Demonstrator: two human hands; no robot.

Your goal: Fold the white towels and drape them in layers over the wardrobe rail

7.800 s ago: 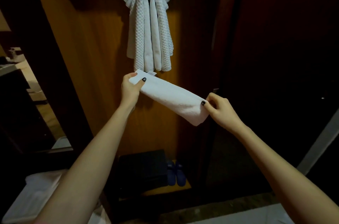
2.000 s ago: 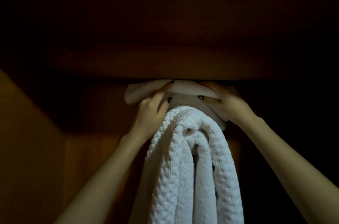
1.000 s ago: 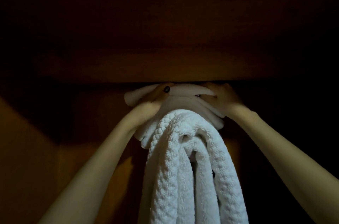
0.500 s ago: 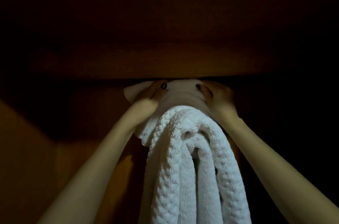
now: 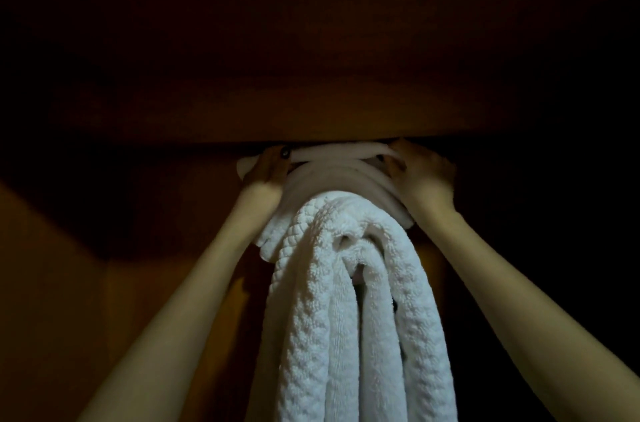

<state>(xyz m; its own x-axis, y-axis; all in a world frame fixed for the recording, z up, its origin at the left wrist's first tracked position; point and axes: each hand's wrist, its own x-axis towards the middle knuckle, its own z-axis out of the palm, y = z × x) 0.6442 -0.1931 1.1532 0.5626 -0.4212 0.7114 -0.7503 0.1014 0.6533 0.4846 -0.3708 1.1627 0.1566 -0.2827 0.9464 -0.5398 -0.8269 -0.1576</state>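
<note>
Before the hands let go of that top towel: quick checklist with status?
1. Grip: left hand and right hand each hold an end of the smooth white folded towel: ok.
2. Layering: it lies over the thick white textured towels, which hang straight down: ok.
3. Centring: its left end pokes out past the left hand, right end hidden: cannot tell.
4. Seating on the wardrobe rail: rail buried under cloth: cannot tell.
5. Clearance to the dark wooden panel above: the picture does not show whether they touch: cannot tell.
</note>
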